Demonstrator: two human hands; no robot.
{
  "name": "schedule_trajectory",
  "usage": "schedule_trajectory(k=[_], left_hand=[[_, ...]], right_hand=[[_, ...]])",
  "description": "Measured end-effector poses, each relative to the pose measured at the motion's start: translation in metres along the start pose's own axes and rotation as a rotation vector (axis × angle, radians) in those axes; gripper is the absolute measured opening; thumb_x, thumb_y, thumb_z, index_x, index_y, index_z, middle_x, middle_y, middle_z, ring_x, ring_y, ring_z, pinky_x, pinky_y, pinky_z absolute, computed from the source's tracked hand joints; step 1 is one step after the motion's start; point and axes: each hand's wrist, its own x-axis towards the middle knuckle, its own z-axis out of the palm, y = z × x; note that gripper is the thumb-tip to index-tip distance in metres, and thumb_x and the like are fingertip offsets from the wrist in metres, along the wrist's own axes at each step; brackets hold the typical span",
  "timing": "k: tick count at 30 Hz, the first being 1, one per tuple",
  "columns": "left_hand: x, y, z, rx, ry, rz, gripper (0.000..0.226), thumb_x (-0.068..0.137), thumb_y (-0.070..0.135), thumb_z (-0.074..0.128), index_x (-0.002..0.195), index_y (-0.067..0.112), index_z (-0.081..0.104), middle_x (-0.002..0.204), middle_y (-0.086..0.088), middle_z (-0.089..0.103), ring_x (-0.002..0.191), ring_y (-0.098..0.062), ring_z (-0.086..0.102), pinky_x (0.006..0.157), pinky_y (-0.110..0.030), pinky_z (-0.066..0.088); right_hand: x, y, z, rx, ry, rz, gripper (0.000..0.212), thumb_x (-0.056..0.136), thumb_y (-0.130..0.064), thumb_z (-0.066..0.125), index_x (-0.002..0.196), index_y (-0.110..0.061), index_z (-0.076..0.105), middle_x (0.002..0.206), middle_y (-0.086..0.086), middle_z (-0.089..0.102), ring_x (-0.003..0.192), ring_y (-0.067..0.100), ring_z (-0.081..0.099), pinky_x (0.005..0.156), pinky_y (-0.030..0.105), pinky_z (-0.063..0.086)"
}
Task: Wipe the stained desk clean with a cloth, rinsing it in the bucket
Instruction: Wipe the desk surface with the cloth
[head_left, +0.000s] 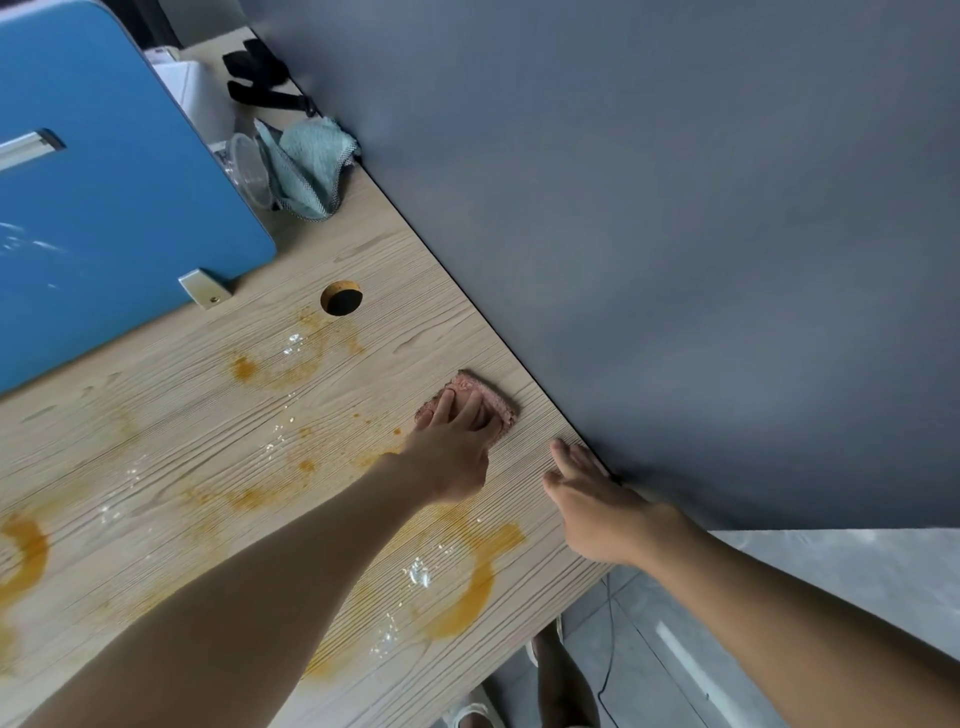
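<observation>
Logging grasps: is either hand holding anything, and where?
Nothing gripped: left hand presses the pink cloth flat with straight fingers; right hand rests on the desk.

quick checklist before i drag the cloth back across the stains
1. Grip on the pink cloth: ok, the left hand has its fingers pressed flat on top of it.
2. Right hand out of the way: ok, it is open at the desk edge, beside the cloth.
3. Stains left to wipe: not ok, orange stains still cover the near and left parts of the desk.
4. Path free of clutter: ok, the teal cloth and plastic cup sit far back.
5. Bucket in reach: cannot tell, it is not in view.
6. Cloth clean enough: cannot tell.
</observation>
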Motion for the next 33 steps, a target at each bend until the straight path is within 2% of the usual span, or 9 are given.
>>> schedule_trajectory(k=[4, 9, 14, 20, 23, 27, 31, 33], left_hand=[[-0.009, 0.001, 0.018, 0.015, 0.039, 0.028, 0.059, 0.104, 0.034, 0.023, 0.158, 0.031, 0.001, 0.166, -0.01, -0.01, 0.15, -0.043, -0.013, 0.121, -0.06, 0.01], [-0.015, -0.008, 0.039, 0.038, 0.025, 0.073, 0.061, 0.092, 0.04, 0.007, 0.152, 0.031, 0.0, 0.166, -0.015, 0.0, 0.151, -0.043, -0.008, 0.12, -0.061, 0.011], [-0.012, 0.013, 0.012, -0.033, -0.012, 0.012, 0.058, 0.106, 0.035, 0.023, 0.159, 0.031, -0.001, 0.165, -0.007, -0.017, 0.149, -0.041, -0.019, 0.122, -0.06, 0.005], [-0.03, 0.01, 0.045, -0.001, 0.043, 0.086, 0.058, 0.102, 0.033, 0.024, 0.157, 0.028, 0.005, 0.166, -0.014, -0.006, 0.15, -0.042, -0.013, 0.122, -0.058, 0.009], [-0.035, 0.011, 0.047, 0.007, 0.014, 0.061, 0.058, 0.104, 0.034, 0.024, 0.158, 0.03, 0.004, 0.166, -0.013, -0.009, 0.15, -0.045, -0.014, 0.122, -0.059, 0.009], [-0.022, 0.023, 0.022, -0.005, 0.02, 0.035, 0.057, 0.106, 0.035, 0.021, 0.159, 0.03, -0.001, 0.166, -0.008, -0.014, 0.15, -0.041, -0.017, 0.122, -0.058, 0.005], [-0.018, 0.016, 0.046, 0.028, 0.057, 0.074, 0.063, 0.094, 0.042, 0.007, 0.155, 0.03, 0.0, 0.166, -0.014, 0.0, 0.152, -0.04, -0.011, 0.121, -0.058, 0.009], [-0.026, 0.015, 0.056, 0.047, 0.04, 0.091, 0.061, 0.095, 0.04, 0.008, 0.155, 0.029, 0.003, 0.166, -0.016, 0.0, 0.152, -0.04, -0.01, 0.122, -0.057, 0.009]], right_hand=[[-0.001, 0.002, 0.0, -0.006, 0.004, -0.011, 0.068, 0.094, 0.008, 0.03, 0.158, -0.011, 0.019, 0.165, 0.004, -0.024, 0.153, 0.022, -0.018, 0.124, 0.05, 0.014], [-0.01, 0.012, 0.006, 0.007, 0.028, -0.04, 0.067, 0.096, 0.002, 0.035, 0.159, -0.018, 0.02, 0.166, 0.0, -0.019, 0.153, 0.018, -0.015, 0.124, 0.047, 0.016], [-0.027, 0.008, 0.026, -0.016, 0.003, -0.03, 0.072, 0.094, 0.003, 0.036, 0.159, -0.019, 0.012, 0.164, 0.003, -0.028, 0.152, 0.024, -0.022, 0.124, 0.05, 0.012], [-0.02, 0.006, 0.03, -0.018, 0.028, -0.02, 0.067, 0.098, 0.0, 0.034, 0.159, -0.016, 0.009, 0.163, 0.008, -0.028, 0.151, 0.028, -0.023, 0.124, 0.051, 0.008], [-0.02, 0.007, 0.035, -0.04, 0.018, -0.019, 0.07, 0.099, -0.001, 0.036, 0.16, -0.016, 0.006, 0.162, 0.009, -0.03, 0.151, 0.028, -0.024, 0.124, 0.051, 0.006], [-0.019, 0.008, 0.03, -0.016, 0.036, -0.027, 0.07, 0.098, -0.001, 0.038, 0.16, -0.019, 0.01, 0.164, 0.006, -0.027, 0.152, 0.025, -0.022, 0.124, 0.05, 0.008], [-0.026, 0.016, 0.03, -0.016, 0.038, -0.043, 0.066, 0.097, -0.002, 0.038, 0.158, -0.018, 0.022, 0.166, 0.004, -0.019, 0.153, 0.022, -0.015, 0.125, 0.044, 0.01], [-0.031, 0.017, 0.036, -0.049, 0.049, -0.044, 0.071, 0.095, 0.001, 0.041, 0.159, -0.019, 0.018, 0.165, 0.005, -0.021, 0.153, 0.024, -0.015, 0.125, 0.045, 0.012]])
